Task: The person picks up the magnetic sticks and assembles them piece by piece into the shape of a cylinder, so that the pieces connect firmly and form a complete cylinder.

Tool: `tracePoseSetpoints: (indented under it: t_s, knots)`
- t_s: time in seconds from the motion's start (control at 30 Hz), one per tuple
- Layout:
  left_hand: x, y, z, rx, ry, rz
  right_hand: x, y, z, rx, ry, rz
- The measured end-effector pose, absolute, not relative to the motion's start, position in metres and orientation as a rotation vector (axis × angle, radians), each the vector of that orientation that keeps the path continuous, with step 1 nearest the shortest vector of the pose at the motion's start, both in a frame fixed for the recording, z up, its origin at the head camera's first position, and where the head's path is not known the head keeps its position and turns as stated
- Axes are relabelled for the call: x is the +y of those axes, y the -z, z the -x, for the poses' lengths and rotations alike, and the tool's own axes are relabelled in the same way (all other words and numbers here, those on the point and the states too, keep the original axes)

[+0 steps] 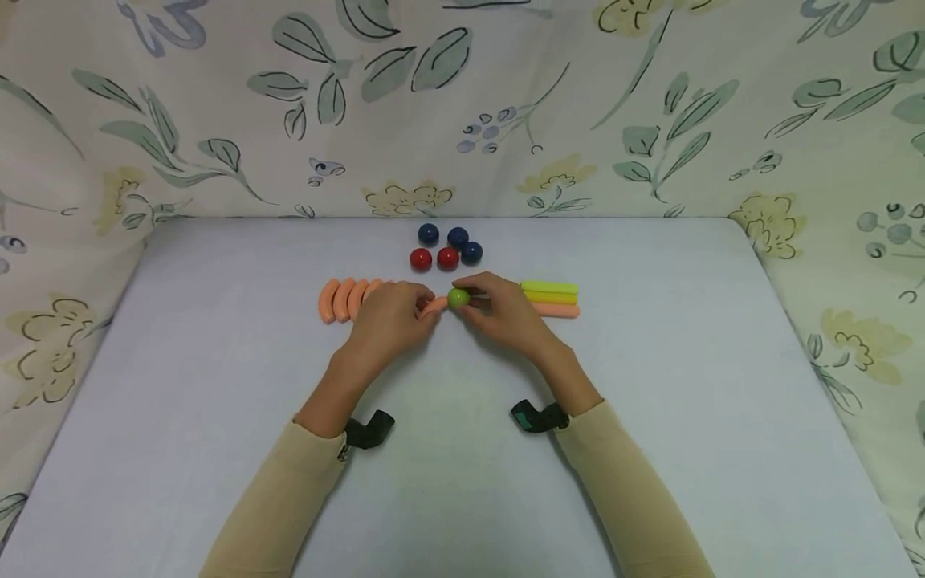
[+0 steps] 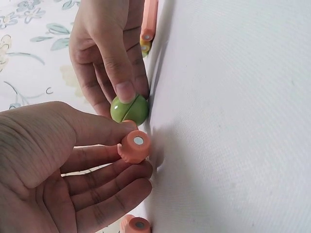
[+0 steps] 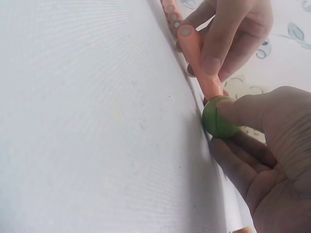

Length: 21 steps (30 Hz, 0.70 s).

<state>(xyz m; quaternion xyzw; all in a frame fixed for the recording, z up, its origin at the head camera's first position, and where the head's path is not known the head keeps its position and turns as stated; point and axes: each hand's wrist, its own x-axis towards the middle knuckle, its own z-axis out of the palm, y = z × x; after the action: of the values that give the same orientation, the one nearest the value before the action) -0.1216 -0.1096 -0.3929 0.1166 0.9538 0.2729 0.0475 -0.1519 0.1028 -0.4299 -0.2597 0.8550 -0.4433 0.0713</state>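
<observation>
My left hand (image 1: 393, 317) pinches a curved orange magnetic stick (image 3: 194, 51) between thumb and fingers; a small silver disc shows in its end in the left wrist view. My right hand (image 1: 506, 313) pinches a green ball (image 1: 458, 298) with a seam round its middle. One end of the orange stick meets the green ball, just above the white table. Several more curved orange sticks (image 1: 341, 299) lie in a row beside the left hand, some hidden behind it. Straight yellow-green, yellow and orange sticks (image 1: 552, 297) lie side by side just beyond the right hand.
Behind the hands, red balls (image 1: 421, 259) and dark blue balls (image 1: 429, 234) sit in a small cluster. The white table (image 1: 462, 482) backs onto a floral curtain (image 1: 448, 112). Each wrist wears a small black camera (image 1: 370, 429).
</observation>
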Motion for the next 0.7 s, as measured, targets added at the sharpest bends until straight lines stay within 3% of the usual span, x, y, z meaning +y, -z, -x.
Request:
tracePoseSetpoints:
  t_s: [0.7]
  knots:
    - [-0.110,0.392,0.122,2.892,-0.831,-0.291,0.110,0.417,0.155,2.642,1.381,0.778]
